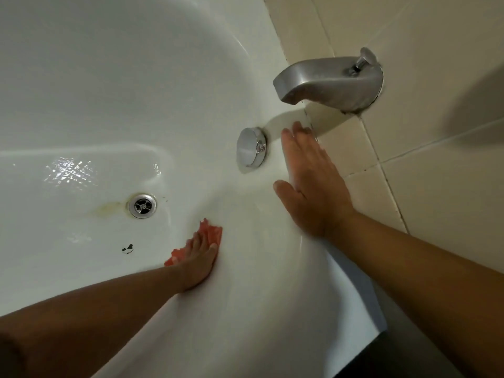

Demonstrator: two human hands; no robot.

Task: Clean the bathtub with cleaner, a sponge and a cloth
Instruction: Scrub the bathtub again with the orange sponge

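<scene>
- White tub (81,77) seen from above, filling the left and middle of the view.
- Left hand (200,264) near the bottom centre, fingers straight and close together, pressing flat on a pink cloth (211,231) against the tub's near inner wall.
- Cloth crumpled, poking out beyond the fingertips and at the hand's left side, a little right of the drain (142,205).
- Right hand (313,184) further right and farther off, lying flat on the tub's end wall by the rim.
- Fingers of that hand straight and together, thumb spread out to the left, holding nothing; slightly blurred.
- Round chrome overflow cap (251,147) just left of that hand's far end.
- Grey metal spout (327,80) beyond the cap, fixed to the beige tiled wall (436,186) on the right, with a small knob (364,60) on top.
- Yellowish stain (107,207) on the tub floor, left of the drain.
- Dark chip (127,249) in the enamel near the drain, left of the cloth.
</scene>
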